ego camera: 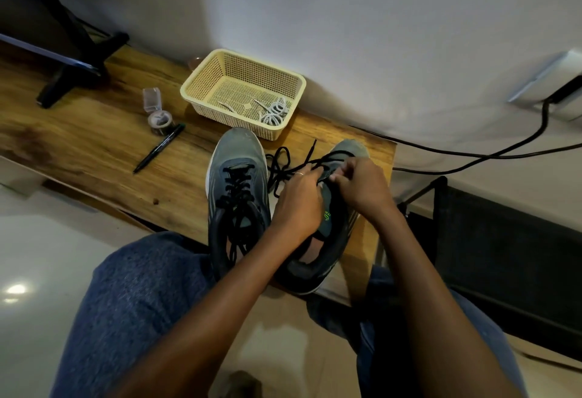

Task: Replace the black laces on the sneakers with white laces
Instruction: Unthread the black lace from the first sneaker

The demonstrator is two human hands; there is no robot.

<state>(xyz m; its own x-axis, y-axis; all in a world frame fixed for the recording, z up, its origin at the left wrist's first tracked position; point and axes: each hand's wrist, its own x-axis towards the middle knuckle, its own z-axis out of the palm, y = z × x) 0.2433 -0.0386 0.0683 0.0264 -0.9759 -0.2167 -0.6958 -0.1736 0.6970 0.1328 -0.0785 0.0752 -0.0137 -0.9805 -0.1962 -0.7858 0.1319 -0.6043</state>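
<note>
Two hands, left hand (pixel 299 199) and right hand (pixel 362 186), pinch the black lace (pixel 280 161) over the right sneaker (pixel 337 224).

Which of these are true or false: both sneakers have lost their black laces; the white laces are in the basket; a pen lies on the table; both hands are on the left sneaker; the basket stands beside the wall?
1. Both sneakers have lost their black laces. False: the left sneaker is fully laced in black, and the black lace of the right sneaker is partly pulled loose.
2. The white laces are in the basket. True.
3. A pen lies on the table. True.
4. Both hands are on the left sneaker. False: the left hand and right hand work at the right sneaker.
5. The basket stands beside the wall. True.
</note>
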